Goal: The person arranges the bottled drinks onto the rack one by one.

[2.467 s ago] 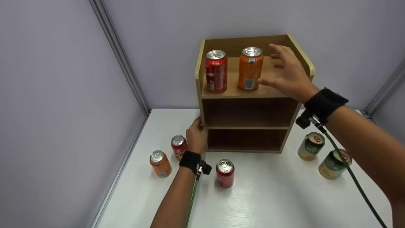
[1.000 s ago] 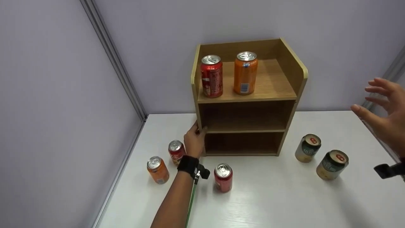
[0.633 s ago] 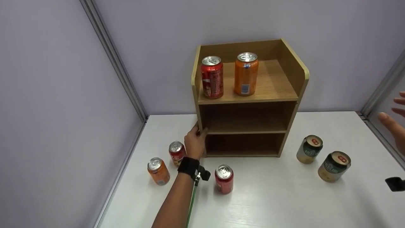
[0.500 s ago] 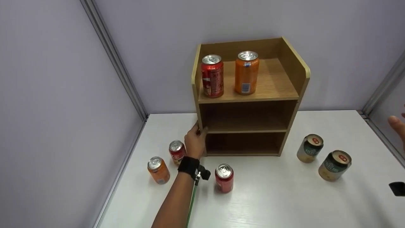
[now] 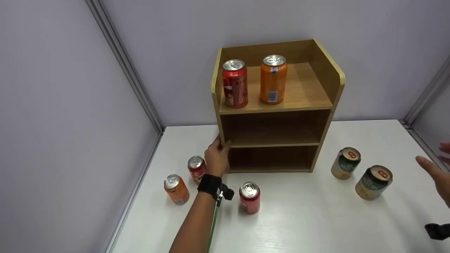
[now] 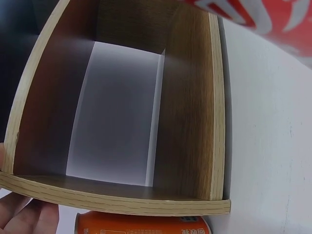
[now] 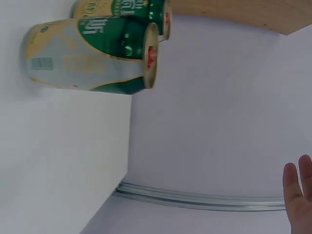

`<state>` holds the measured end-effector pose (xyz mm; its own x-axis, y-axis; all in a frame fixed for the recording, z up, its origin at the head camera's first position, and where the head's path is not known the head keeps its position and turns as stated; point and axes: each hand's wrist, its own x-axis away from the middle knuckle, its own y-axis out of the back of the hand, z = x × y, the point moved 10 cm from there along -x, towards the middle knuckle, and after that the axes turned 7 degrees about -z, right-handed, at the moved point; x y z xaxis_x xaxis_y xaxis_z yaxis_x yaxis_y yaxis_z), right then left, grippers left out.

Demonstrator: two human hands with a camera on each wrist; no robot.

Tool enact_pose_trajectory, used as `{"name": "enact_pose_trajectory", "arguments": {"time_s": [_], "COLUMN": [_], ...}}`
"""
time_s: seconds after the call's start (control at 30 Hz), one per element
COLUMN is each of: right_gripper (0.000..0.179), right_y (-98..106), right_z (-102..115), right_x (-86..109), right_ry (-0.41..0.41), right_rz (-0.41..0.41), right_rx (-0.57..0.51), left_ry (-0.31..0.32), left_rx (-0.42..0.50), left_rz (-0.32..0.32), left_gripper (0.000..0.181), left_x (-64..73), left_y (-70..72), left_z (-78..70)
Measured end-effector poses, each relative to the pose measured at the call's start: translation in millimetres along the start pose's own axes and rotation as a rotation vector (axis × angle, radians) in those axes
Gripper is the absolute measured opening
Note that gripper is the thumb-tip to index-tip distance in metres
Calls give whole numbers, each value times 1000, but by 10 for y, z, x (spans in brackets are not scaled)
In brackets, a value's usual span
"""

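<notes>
My left hand (image 5: 216, 160) grips the left side panel of a small wooden shelf (image 5: 306, 86), thumb at its front edge; in the left wrist view its fingers (image 6: 30, 217) show beyond the panel. On the top board stand a red soda can (image 5: 235, 86) and, right of it, an orange soda can (image 5: 273, 82), both upright. At the right edge my right hand (image 5: 437, 177), partly cut off, is spread and holds nothing. It is nearest to two green-and-cream cans, the front can (image 5: 373, 182) and the rear can (image 5: 346, 163); the right wrist view shows its fingers (image 7: 292, 187) extended.
On the white table (image 5: 299, 218), an orange can (image 5: 177, 189) and a red can (image 5: 197, 168) stand left of the shelf. Another red can (image 5: 250, 198) stands in front of it. Grey walls (image 5: 168, 63) enclose the back and sides.
My right hand has left the orange can on the top board and moved right, nearly out of view, then lower and slightly back in. My left hand has kept its grip on the shelf.
</notes>
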<state>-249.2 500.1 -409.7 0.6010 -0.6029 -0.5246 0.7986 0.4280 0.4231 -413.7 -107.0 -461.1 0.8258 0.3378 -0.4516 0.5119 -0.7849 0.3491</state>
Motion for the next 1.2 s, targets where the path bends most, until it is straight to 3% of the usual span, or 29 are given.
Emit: {"name": "enact_pose_trajectory", "arguments": {"time_s": [0.17, 0.27, 0.43, 0.63, 0.83, 1.0, 1.2], "right_gripper": [74, 81, 89, 108, 128, 132, 137], "right_y": [-55, -180, -525, -846, -1073, -1105, -1122], "right_z": [-200, -310, -503, -681, -866, -917, -936], "right_x": [143, 228, 367, 539, 740, 814, 841], "right_ry": [-11, -67, -216, -269, -379, -441, -448], "right_rz": [-59, -16, 212, 452, 630, 639, 591], "right_rx": [-72, -59, 51, 176, 273, 317, 326], "left_ry": [18, 16, 16, 21, 22, 27, 33], "left_rx": [11, 16, 17, 11, -15, -11, -7], "left_rz": [3, 2, -3, 5, 10, 3, 2], "left_gripper": [44, 43, 42, 43, 44, 44, 44], "left_x": [0, -2, 0, 5, 2, 12, 25], "left_y": [-10, -9, 6, -11, -1, 20, 13], "left_z": [28, 27, 19, 35, 39, 43, 59]}}
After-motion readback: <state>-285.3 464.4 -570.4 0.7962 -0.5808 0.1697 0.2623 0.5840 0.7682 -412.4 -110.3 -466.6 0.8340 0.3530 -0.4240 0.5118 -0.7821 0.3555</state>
